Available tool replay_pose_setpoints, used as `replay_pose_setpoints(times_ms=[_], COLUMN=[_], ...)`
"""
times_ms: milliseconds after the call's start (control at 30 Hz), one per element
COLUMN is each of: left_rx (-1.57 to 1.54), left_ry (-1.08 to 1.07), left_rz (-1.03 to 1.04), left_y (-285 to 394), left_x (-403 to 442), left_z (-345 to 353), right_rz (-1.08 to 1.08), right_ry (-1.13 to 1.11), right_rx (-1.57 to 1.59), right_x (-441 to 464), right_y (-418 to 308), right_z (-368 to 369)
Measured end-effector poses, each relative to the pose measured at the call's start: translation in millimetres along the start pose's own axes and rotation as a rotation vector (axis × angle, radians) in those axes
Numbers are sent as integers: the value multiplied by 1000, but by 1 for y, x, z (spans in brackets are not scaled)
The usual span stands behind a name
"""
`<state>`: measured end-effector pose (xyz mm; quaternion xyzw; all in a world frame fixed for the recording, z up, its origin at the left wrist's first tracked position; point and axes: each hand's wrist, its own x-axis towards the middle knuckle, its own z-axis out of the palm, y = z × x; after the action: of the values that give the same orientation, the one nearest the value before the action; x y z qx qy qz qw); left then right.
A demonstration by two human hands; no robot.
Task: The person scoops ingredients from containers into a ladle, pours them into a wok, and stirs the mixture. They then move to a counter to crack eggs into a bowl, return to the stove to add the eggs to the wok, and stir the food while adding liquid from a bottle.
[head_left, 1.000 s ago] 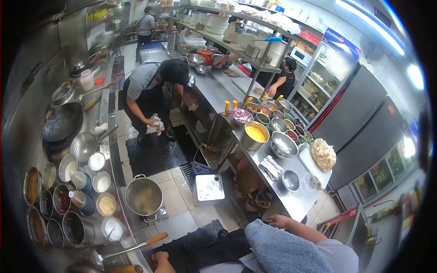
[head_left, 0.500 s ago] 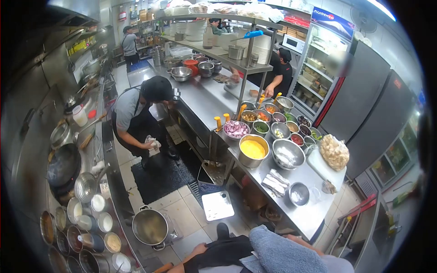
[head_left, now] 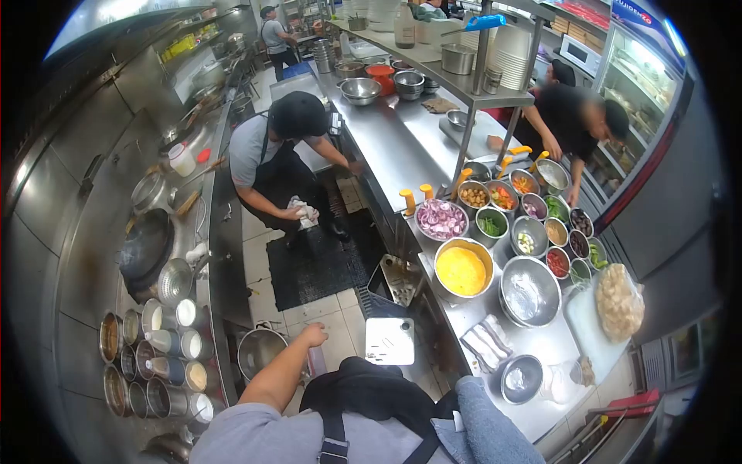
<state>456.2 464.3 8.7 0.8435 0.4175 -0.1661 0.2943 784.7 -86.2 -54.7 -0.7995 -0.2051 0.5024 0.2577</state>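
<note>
My left hand [head_left: 313,335] reaches forward over the floor with its fingers curled in; I see nothing in it. Beside it, a large steel pot [head_left: 255,354] stands low down, partly hidden by my forearm. Ahead and to the right of the hand lies a white tray-like panel [head_left: 389,340], apart from it. A grey-blue towel [head_left: 487,421] hangs on my right side, and my right hand is out of view.
A co-worker [head_left: 286,166] bends in the aisle over a black mat [head_left: 317,267], holding a cloth. Another person [head_left: 568,116] leans at the right counter [head_left: 464,309], which carries bowls of cut vegetables. Several pots and bottles [head_left: 158,340] line the stove side at left.
My view has swung right and tipped down. My left arm has lifted and stretched forward beside the pot. The person behind the right counter has bent towards the bowls.
</note>
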Motion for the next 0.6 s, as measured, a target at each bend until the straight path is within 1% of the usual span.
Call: replay_pose_setpoints(times_ms=[133,200,233,300,333,400,433,500,533,600], left_rx=[-59,-85,-87,-143,-149,-325,-332,-612,-611,-778], left_ry=[48,132,144,144,147,193,194,225,223,330], left_rz=[-28,-49,-34,-125,-114,-198,-186,-347,-337,-453], left_y=[7,-12,-19,-40,-56,-86,-94,-112,-117,-108], left_x=[29,50,60,78,87,111,124,136,142,154], left_z=[-54,-70,-79,-95,-98,-108,-121,-154,-177,-241], right_rz=[-46,-67,-71,-80,-82,-89,-92,-94,-93,-98], right_ry=[-20,-29,-33,-43,-45,-40,-36,-25,-19,5], right_rx=[10,2,3,-5,-7,-17,-17,-27,-29,-27], right_x=[41,56,64,81,90,110,121,144,155,180], right_y=[-48,-75,-88,-116,-132,-165,-183,-222,-242,-282], right_z=[-11,-15,-15,-14,-13,-12,-10,-4,-2,7])
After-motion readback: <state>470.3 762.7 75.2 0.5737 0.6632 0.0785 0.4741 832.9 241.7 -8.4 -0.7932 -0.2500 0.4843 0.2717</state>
